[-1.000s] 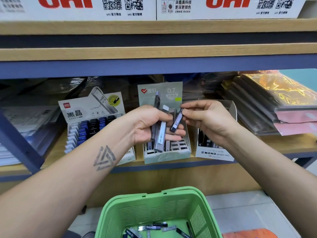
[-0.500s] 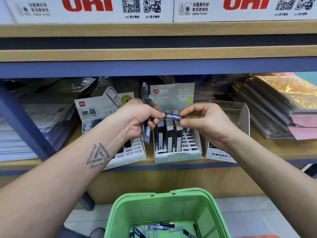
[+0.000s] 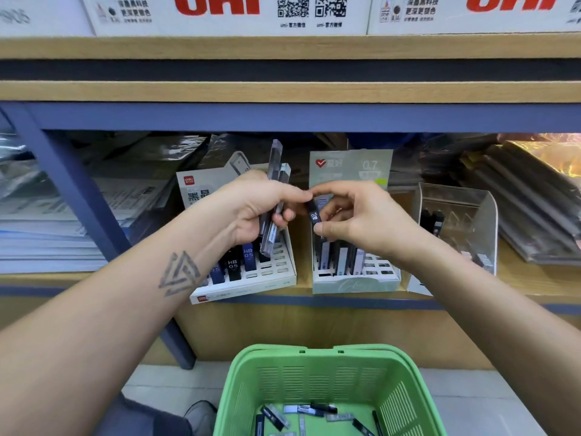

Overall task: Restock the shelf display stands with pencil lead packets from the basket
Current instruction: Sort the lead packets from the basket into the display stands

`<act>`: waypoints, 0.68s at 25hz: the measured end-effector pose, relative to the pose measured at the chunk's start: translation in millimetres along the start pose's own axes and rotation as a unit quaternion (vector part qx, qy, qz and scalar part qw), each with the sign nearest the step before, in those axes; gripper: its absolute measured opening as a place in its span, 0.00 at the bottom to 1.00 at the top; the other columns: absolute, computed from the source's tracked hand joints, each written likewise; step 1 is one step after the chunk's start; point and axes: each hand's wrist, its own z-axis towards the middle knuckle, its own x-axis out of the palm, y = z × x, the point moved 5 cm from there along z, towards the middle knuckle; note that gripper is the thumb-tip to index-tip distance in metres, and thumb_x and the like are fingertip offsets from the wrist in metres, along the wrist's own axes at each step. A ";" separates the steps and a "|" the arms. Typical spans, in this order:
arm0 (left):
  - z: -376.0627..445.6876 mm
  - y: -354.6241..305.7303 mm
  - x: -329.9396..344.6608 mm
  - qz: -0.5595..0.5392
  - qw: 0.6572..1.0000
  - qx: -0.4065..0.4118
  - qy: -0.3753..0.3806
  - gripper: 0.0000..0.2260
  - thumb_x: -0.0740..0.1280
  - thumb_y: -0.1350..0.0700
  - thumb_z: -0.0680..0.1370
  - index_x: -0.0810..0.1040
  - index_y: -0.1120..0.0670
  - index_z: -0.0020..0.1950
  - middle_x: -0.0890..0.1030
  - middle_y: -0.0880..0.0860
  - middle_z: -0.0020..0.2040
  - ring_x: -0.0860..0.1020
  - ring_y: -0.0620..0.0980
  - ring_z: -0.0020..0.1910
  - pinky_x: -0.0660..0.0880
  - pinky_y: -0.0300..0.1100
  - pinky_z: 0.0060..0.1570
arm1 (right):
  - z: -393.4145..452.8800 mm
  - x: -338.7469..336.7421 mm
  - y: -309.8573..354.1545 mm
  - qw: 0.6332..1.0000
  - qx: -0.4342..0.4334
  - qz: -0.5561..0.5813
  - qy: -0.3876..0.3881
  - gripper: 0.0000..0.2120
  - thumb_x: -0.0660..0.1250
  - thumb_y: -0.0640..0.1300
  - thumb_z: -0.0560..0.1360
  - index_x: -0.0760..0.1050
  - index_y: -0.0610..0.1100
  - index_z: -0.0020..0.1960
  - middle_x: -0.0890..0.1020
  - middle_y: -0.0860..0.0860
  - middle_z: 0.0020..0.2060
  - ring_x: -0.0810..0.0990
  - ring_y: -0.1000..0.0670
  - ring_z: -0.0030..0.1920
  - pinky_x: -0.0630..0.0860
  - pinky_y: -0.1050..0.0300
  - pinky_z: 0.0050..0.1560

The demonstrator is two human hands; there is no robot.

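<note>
— Which step are you on?

— Sorting, I'd say. My right hand (image 3: 361, 221) pinches one dark packet marked 0.5 HB (image 3: 315, 218) between thumb and fingertips, upright, just in front of the 0.7 display stand (image 3: 355, 278). My left hand (image 3: 261, 212) is curled round a small bunch of lead packets (image 3: 276, 196), which stick up above my knuckles and hang down below my palm.

— So where does the 0.5 one go?

— Judging by the labels, not in the stand behind it. The white stand on the left (image 3: 251, 278) already carries HB 0.5 packets in its slots, so that looks like the match. The next move calls for swinging my right hand leftward, past my own left hand, and dropping the packet end-first into a free slot.

— Anything in the way?

— My left hand hovers right over that stand, so it may have to lift or shift aside first.

— How are the arms lying?

— Both forearms reach forward and up to the shelf (image 3: 534, 287), wrists bent inward, fingertips of the two hands nearly touching between the two stands.

— And the remaining stock?

— More packets lie loose on the floor of the green basket (image 3: 330, 369) below me, so the job is some way from done. A clear plastic stand (image 3: 465, 221) to the right holds a few packets too.
</note>
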 end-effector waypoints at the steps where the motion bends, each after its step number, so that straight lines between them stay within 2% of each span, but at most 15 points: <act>1: -1.5 1.0 -4.8 -0.023 1.000 -0.020 0.001 0.04 0.68 0.64 0.79 0.74 0.61 0.46 0.79 0.60 0.36 0.70 0.46 0.25 0.63 0.32 0.19 | 1.8 -3.6 3.1 1.000 -0.005 0.002 -0.022 0.21 0.76 0.36 0.73 0.78 0.48 0.63 0.84 0.45 0.41 0.86 0.46 0.39 0.84 0.54 0.45; 3: -3.2 1.4 -8.7 -0.045 0.998 -0.045 0.006 0.04 0.65 0.61 0.81 0.72 0.60 0.48 0.81 0.63 0.40 0.70 0.46 0.24 0.63 0.32 0.19 | 5.3 -21.0 1.6 0.995 0.002 0.061 -0.081 0.16 0.75 0.36 0.74 0.77 0.44 0.59 0.84 0.45 0.40 0.87 0.43 0.39 0.83 0.54 0.42; 6: -1.6 -1.4 3.8 -0.047 0.998 -0.039 0.022 0.02 0.62 0.63 0.81 0.71 0.61 0.53 0.81 0.63 0.40 0.70 0.47 0.24 0.63 0.33 0.18 | 1.7 -59.3 -11.8 0.979 0.020 0.128 -0.157 0.09 0.74 0.35 0.75 0.78 0.38 0.54 0.84 0.39 0.41 0.86 0.40 0.41 0.85 0.51 0.42; 8: 1.6 -0.9 17.9 -0.044 0.998 -0.039 0.038 0.04 0.62 0.63 0.81 0.70 0.61 0.55 0.81 0.63 0.40 0.70 0.47 0.24 0.63 0.33 0.18 | -6.5 -81.0 -23.1 0.978 0.020 0.091 -0.186 0.06 0.75 0.37 0.74 0.81 0.39 0.50 0.85 0.39 0.43 0.86 0.43 0.44 0.84 0.52 0.45; 10: 3.7 -0.5 37.1 -0.045 0.996 -0.048 0.063 0.03 0.63 0.62 0.81 0.71 0.61 0.52 0.81 0.64 0.41 0.70 0.47 0.25 0.64 0.33 0.18 | -17.9 -101.6 -33.6 0.978 0.020 0.019 -0.209 0.05 0.77 0.40 0.72 0.83 0.43 0.47 0.86 0.44 0.43 0.85 0.47 0.45 0.83 0.53 0.48; 14: 3.3 0.1 76.5 -0.067 0.989 -0.066 0.115 0.06 0.61 0.59 0.81 0.69 0.58 0.45 0.80 0.66 0.43 0.71 0.50 0.28 0.67 0.34 0.21 | -32.0 -130.6 -54.5 0.970 0.040 -0.078 -0.225 0.07 0.77 0.41 0.72 0.82 0.45 0.49 0.85 0.49 0.42 0.85 0.49 0.44 0.83 0.50 0.50; 17: 4.3 2.6 100.6 -0.076 0.985 -0.071 0.140 0.06 0.58 0.60 0.83 0.70 0.62 0.52 0.81 0.64 0.43 0.75 0.50 0.31 0.72 0.36 0.24 | -38.2 -137.5 -66.0 0.958 0.042 -0.166 -0.230 0.08 0.78 0.41 0.72 0.82 0.46 0.49 0.84 0.53 0.41 0.83 0.53 0.43 0.82 0.53 0.49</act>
